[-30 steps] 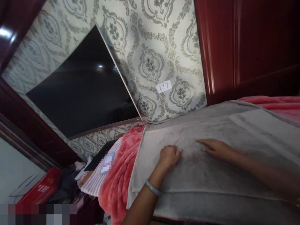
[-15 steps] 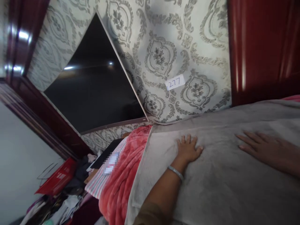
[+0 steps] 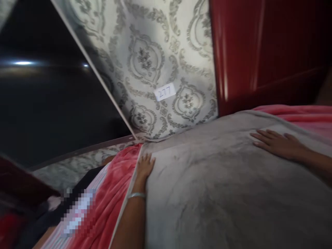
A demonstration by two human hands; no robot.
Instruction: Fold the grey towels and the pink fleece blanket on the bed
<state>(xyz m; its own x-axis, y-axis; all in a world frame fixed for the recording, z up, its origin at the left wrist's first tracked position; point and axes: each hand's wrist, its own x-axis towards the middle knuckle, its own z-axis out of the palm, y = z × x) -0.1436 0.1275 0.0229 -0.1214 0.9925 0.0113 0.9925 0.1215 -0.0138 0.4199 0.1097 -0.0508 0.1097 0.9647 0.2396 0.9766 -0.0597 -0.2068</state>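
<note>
— What is the person wearing on the arms?
— Both forearms are bare, no sleeves in view. The left hand [image 3: 144,166] has a thin, pale silvery bangle [image 3: 136,195] at the wrist.
— And the right hand [image 3: 278,143]?
— Nothing on its fingers or wrist that shows.

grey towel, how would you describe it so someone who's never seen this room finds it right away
Start at the patterned wallpaper with the small label; just below it a pink blanket covers a flat surface. The grey towel lies spread on that blanket, with both hands, left hand and right hand, flat on it. It is the only grey cloth.
</note>
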